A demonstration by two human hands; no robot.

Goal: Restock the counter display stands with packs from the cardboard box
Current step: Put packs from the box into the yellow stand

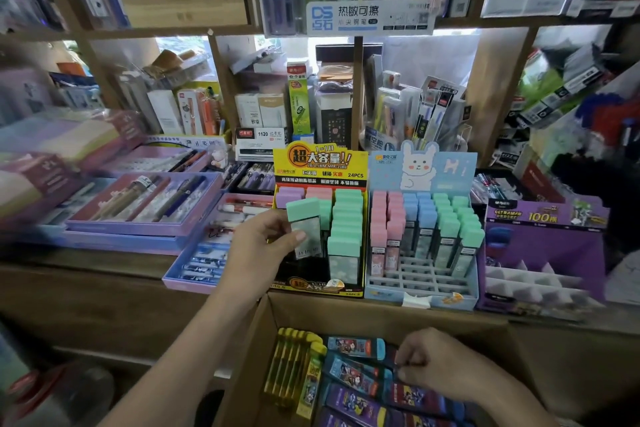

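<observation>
- Left grip (266, 246) is curled round a mint pack (304, 229), thumb across its front, fingers behind.
- That pack is upright over the middle of the yellow stand (320, 163), just beside the full mint column on the right, and I haven't let go of it.
- Right grip (429, 364) is down in the box (263, 329), fingers bent onto the dark packs (356, 374). I can't tell whether I've pinched one or am only touching.
- Progress, as I judge it: somewhere mid-job.
- Yellow stand: right column is filled to the front. Purple and pink caps sit only at the back of the left side, and the front there looks dark and unfilled.
- Blue stand (422, 291): back rows carry pink, blue and mint packs, while the front grid slots are bare.
- Purple stand (543, 253): I see mostly bare dividers, so that one looks barely begun.
- The box has plenty left, with yellow packs (294, 367) on the left and dark printed ones across the rest.
- Hard to see: my left grip covers the yellow stand's lower left slots, so I can't count the gaps.
- The near end of the box is cut off at the bottom edge.
- The desk edges and shelves around are blurred, and the print on the boxed packs is unreadable.
</observation>
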